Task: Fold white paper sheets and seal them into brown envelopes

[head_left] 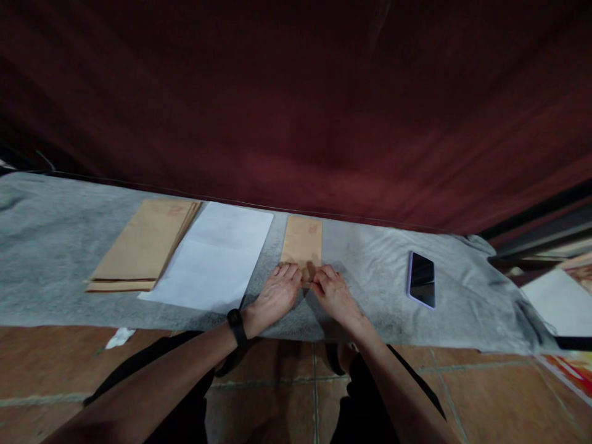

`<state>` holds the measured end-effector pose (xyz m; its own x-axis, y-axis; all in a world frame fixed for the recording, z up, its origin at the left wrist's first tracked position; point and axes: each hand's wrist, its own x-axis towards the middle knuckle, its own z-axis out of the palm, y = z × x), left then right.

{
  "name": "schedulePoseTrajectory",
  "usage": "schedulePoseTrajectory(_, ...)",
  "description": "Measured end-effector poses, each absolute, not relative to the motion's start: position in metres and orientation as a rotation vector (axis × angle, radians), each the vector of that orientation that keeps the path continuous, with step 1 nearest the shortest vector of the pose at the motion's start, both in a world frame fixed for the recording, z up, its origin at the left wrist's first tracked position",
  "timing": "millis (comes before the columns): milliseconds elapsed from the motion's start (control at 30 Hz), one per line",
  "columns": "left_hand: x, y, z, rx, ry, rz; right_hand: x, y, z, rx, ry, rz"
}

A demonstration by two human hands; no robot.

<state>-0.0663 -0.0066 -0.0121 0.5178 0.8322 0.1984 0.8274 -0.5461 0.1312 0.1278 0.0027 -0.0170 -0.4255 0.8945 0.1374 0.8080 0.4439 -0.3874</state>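
Note:
A brown paper envelope lies lengthwise on the grey cloth, with a small reddish print near its far right corner. My left hand is at its near left corner, fingers curled over the paper and thumb close to the near edge. At the near right corner my right hand is closed, its thumb and bent fingers gripping the same edge. Both hands' fingertips almost meet there and partly hide the envelope's near end. A black wristband is on my left wrist.
To the left lie white paper sheets and a stack of brown envelopes. A phone rests on the grey cloth at right. Behind rises a dark red surface. White scrap lies on the tiled floor.

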Motion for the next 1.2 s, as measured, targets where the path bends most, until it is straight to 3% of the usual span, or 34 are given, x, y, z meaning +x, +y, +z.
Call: schedulePoseTrajectory(1200, -0.072, -0.007, -0.021, 2.686, 1.571, 0.404, 0.125, -0.009, -0.041, -1.566, -2.064, 0.342)
